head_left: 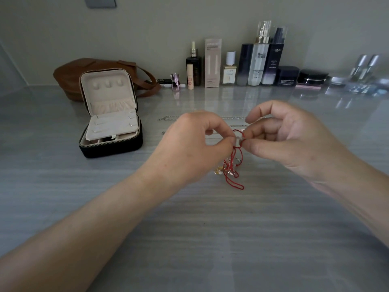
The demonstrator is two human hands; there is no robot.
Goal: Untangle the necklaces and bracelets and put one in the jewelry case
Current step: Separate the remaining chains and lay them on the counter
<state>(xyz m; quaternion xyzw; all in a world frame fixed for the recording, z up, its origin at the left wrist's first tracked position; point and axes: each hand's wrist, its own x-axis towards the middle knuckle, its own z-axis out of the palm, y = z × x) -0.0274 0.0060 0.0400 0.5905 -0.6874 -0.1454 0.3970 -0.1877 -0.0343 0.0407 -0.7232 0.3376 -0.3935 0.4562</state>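
Pinching a red string bracelet (235, 161) from both sides, the left hand (189, 144) and the right hand (294, 135) meet above the grey table (189, 228). The left thumb and first finger are curled tight on the top of the string. The right fingertips (248, 142) pinch the same spot from the other side, so the two pinches almost touch. The other right fingers are bent loosely and hold nothing. The rest of the red string hangs down below the fingers in a messy bunch. Little gold and pink charms (220, 171) are caught in it, and its lowest loop lies on the table. Thin silver chains (168, 118) lie flat on the table just behind the fingers, partly hidden by the hands. The jewelry case (111, 144) stands open with its lid up, well off to the left of the left hand. Far behind the fingers, by the wall, are a brown bag (71, 72) and a row of bottles (259, 60).
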